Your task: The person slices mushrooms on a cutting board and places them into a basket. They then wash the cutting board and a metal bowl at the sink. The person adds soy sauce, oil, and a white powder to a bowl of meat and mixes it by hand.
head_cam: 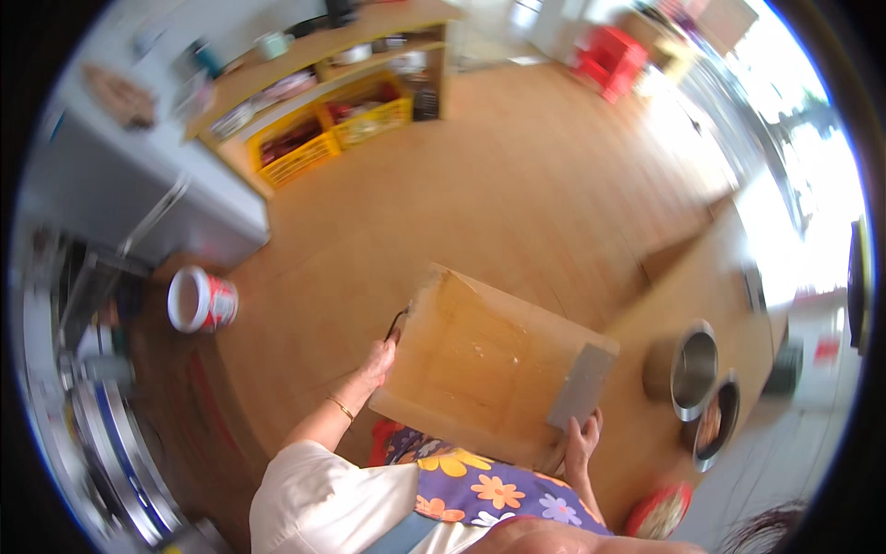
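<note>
A large rectangular wooden board (477, 353), with small pale bits on it, is held in front of my flowered apron. My left hand (383, 359) grips its left edge; a thin black loop shows beside those fingers. On the board's right part lies a wide grey metal blade (583, 386), like a cleaver's. At the near right corner, my right hand (583, 438) holds the board, its fingertips close to the blade. Whether it also holds the blade's handle, I cannot tell.
A wooden counter (720, 305) on the right bears a deep metal pot (682, 370) and a pan (716, 419). A red-and-white bucket (202, 300) stands on the floor at left. Farther off are shelves with yellow crates (297, 156) and a red stool (610, 59).
</note>
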`<act>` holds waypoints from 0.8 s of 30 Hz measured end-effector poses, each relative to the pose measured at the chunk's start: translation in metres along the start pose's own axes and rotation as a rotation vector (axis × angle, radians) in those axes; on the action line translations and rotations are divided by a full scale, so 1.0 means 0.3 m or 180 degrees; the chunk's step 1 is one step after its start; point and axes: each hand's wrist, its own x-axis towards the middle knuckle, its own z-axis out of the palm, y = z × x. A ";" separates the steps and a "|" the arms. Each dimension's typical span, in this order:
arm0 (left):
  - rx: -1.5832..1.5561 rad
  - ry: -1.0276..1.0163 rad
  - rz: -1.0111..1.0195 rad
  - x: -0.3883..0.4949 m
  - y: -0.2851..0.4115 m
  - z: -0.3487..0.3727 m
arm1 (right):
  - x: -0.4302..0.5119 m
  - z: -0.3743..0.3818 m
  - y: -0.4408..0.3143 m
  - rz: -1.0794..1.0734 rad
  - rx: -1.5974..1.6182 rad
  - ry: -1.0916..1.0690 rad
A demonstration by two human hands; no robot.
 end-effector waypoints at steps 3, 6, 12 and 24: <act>-0.0673 0.0666 -0.0048 -0.141 0.043 -0.179 | 0.137 0.214 -0.169 -0.0139 0.0434 -0.0643; -0.1483 0.1151 -0.0200 -0.349 0.101 -0.348 | 0.231 0.426 -0.354 -0.0283 0.0227 -0.1444; -0.2232 0.2623 -0.0265 -0.682 0.015 -0.582 | 0.242 0.926 -0.693 -0.1188 0.0121 -0.2905; -0.3843 0.3583 0.1532 -0.891 -0.037 -0.766 | -0.066 1.669 -1.319 -0.1485 -0.0228 -0.4829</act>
